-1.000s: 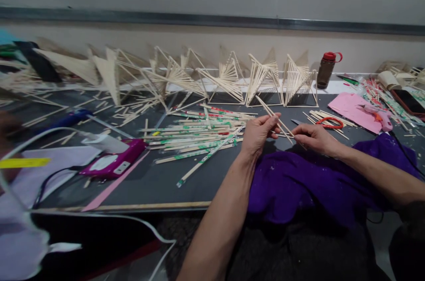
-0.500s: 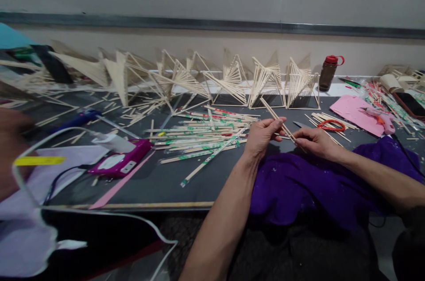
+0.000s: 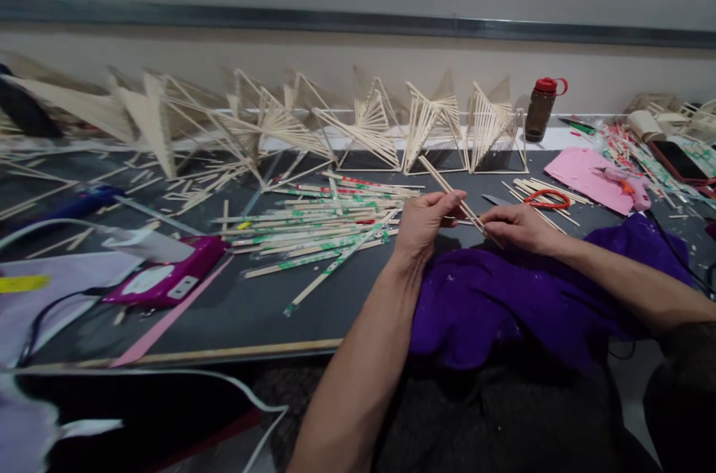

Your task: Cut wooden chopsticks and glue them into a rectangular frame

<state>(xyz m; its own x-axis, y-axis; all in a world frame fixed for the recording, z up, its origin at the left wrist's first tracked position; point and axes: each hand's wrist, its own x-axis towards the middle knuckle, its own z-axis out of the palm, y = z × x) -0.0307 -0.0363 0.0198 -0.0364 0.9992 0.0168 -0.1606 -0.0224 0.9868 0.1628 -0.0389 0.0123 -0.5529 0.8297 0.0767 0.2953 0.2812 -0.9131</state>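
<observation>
Between my two hands is a pair of wooden chopsticks (image 3: 440, 176), slanting from upper left to lower right. My left hand (image 3: 424, 219) is closed on them near the middle, thumb on top. The fingers of my right hand (image 3: 515, 227) pinch their lower end. Below both hands lies a bunched purple cloth (image 3: 492, 301). Left of my left hand is a spread pile of paper-and-plastic wrapped chopsticks (image 3: 318, 223). Several bare chopsticks (image 3: 551, 191) and red-handled scissors (image 3: 547, 198) lie just beyond my right hand.
Along the wall stands a row of twisted stick structures (image 3: 436, 126). A brown bottle (image 3: 541, 111) with a red lid is to their right. A pink glue gun (image 3: 620, 182) rests on pink paper (image 3: 576, 171). A magenta power strip (image 3: 173, 275) and blue tool (image 3: 72, 208) lie left.
The view has shifted, so things on the table appear further left and slightly higher. Another person's blurred hand at the left edge is out of view. Both my hands still hold the chopsticks.
</observation>
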